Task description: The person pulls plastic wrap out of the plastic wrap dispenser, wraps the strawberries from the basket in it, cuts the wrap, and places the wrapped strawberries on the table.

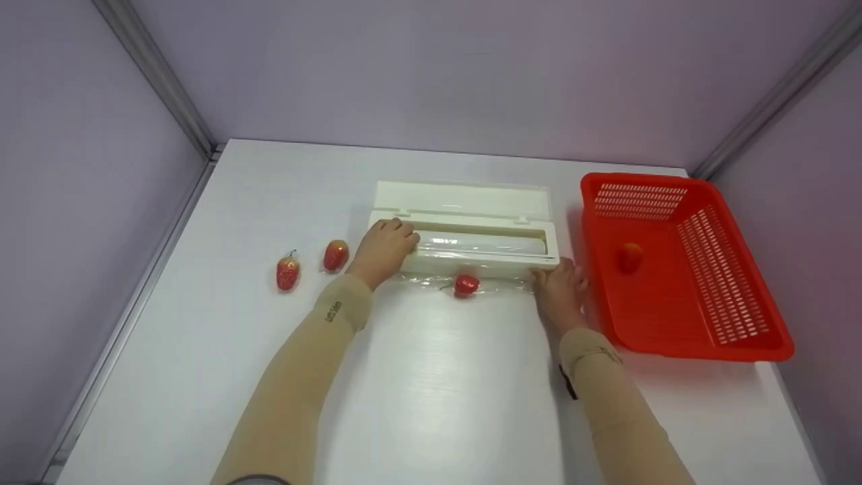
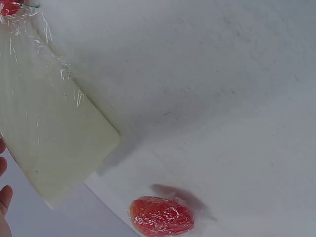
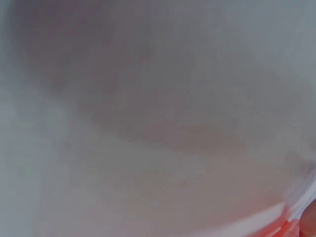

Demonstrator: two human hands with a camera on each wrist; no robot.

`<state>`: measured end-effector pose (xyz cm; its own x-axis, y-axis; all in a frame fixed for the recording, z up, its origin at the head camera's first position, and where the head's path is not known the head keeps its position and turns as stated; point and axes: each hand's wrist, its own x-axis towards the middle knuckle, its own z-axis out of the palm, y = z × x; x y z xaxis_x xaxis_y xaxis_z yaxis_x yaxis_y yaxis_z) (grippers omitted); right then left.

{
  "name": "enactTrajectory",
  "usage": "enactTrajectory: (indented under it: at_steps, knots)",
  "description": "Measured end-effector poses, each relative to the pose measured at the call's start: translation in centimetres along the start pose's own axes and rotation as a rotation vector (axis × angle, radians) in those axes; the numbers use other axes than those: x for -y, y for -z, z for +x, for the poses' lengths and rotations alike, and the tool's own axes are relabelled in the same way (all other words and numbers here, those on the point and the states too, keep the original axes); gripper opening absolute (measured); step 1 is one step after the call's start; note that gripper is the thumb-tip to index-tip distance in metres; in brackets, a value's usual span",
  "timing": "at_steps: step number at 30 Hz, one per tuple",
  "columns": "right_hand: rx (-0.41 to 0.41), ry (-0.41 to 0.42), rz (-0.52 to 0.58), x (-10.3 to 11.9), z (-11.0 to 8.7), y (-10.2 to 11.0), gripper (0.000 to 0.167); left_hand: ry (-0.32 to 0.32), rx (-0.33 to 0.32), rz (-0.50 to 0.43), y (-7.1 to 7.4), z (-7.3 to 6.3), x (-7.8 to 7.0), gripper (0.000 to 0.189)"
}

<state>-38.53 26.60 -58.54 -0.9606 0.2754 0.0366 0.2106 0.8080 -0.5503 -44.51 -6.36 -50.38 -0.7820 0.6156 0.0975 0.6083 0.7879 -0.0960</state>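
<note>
A white cling film dispenser point(image 1: 461, 219) stands with its lid open, and a roll of film point(image 1: 478, 244) lies inside. My left hand point(image 1: 387, 248) grips its left end, fingers bent over the top edge. From the front, clear cling film point(image 1: 419, 278) hangs down to the table. A small red fruit with a thin stem point(image 1: 466, 285) lies at this film, in front of the dispenser. At the front right corner, my right hand point(image 1: 560, 289) pinches the film's edge. The right wrist view is mostly a blur, with a fingertip point(image 3: 308, 219) at its lower right.
Two red-and-yellow fruits wrapped in film, one farther left point(image 1: 287, 273) and one nearer point(image 1: 335, 256), lie left of the dispenser. A red plastic basket point(image 1: 663, 350) stands to the right and holds one fruit point(image 1: 630, 257). Walls enclose the table's back and sides.
</note>
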Motion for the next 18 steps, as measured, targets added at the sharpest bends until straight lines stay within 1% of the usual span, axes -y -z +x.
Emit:
enactTrajectory:
  at_steps: [3,7,10,14,16,18]
  knots:
    - [0.001,-0.023,0.012,-0.1,0.1,0.1,0.055,-0.014,-0.008,-0.014,0.1,0.1,0.2,0.016]
    - [0.012,-0.049,0.034,-0.2,0.2,0.2,0.054,-0.021,-0.011,-0.021,0.2,0.0,0.5,0.014]
    - [0.007,-0.043,0.052,-0.2,0.3,0.2,0.053,-0.025,-0.021,-0.022,0.2,0.0,0.7,0.012]
    - [0.007,-0.035,0.063,-0.1,0.2,0.2,0.052,-0.048,-0.03,-0.039,0.1,-0.3,1.3,0.01]
    - [0.018,-0.032,0.061,-0.2,0.2,0.2,0.053,-0.034,-0.027,-0.045,0.0,-0.7,1.8,0.01]
    - [0.024,-0.023,0.054,-0.5,0.1,0.3,0.052,0.011,-0.02,-0.041,-0.2,-1.1,2.4,0.011]
